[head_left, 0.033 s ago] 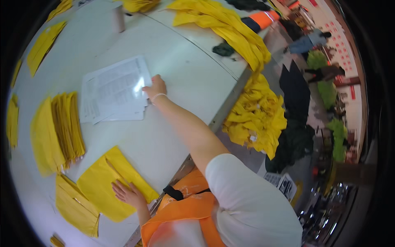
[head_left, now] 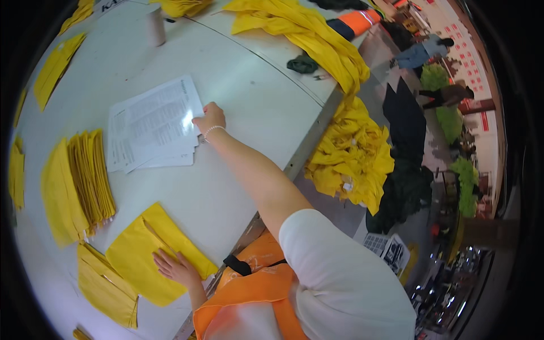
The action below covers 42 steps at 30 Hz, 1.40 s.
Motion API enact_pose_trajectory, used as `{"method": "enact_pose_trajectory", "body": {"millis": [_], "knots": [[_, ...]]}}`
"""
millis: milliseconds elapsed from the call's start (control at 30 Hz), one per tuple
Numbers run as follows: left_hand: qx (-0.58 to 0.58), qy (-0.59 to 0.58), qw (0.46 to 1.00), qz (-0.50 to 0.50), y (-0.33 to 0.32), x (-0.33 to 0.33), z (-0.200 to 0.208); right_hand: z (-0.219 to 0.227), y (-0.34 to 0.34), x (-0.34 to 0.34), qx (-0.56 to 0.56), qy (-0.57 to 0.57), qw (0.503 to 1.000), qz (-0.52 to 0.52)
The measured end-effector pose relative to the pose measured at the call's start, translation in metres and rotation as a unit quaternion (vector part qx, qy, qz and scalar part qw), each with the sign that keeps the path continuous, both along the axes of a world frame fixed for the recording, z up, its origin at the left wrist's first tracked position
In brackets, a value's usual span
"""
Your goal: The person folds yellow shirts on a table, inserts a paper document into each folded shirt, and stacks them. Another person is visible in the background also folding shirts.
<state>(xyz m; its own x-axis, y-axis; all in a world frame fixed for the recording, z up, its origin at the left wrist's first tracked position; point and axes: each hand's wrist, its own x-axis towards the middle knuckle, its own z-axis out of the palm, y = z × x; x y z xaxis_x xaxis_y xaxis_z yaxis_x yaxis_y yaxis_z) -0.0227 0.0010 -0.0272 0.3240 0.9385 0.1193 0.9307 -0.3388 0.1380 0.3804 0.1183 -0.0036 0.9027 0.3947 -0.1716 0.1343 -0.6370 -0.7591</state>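
Note:
My right hand reaches far across the table to the right edge of a fanned stack of printed paper sheets. Its fingers are closed at that edge, apparently pinching a sheet; the fingertips are partly hidden. Closer to my body, my left hand lies flat with its fingers stretched on a folded yellow fabric piece with a long slit. Just left of it lies another folded yellow piece. A thick pile of folded yellow pieces stands beyond, below the sheets.
The white table has a seam and a right edge near my arm. A pale cylinder stands at the back. Long yellow fabric drapes off the far right corner above a crumpled yellow heap. Dark cloth lies beside it; people are beyond.
The view has shifted slightly, so things on the table appear a little more to the left. Both hands keep their places on the sheets and the yellow fabric piece.

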Motion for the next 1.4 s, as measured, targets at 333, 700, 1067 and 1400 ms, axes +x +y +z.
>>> {"method": "enact_pose_trajectory", "body": {"millis": [333,700,1067,1400], "knots": [[-0.02,-0.086,0.996,-0.007,0.013,-0.006,0.028,0.033,-0.021,0.029,-0.33,-0.261,0.83,0.367],[-0.144,-0.236,0.959,0.059,0.011,-0.011,0.033,0.086,-0.01,0.016,0.203,0.13,0.956,0.167],[-0.126,-0.262,0.95,0.109,0.022,-0.011,0.036,0.068,-0.211,-0.016,0.006,0.447,0.861,0.243],[-0.063,-0.278,0.957,0.049,0.0,-0.002,0.052,0.029,-0.192,-0.107,0.107,0.386,0.871,0.286]]}}
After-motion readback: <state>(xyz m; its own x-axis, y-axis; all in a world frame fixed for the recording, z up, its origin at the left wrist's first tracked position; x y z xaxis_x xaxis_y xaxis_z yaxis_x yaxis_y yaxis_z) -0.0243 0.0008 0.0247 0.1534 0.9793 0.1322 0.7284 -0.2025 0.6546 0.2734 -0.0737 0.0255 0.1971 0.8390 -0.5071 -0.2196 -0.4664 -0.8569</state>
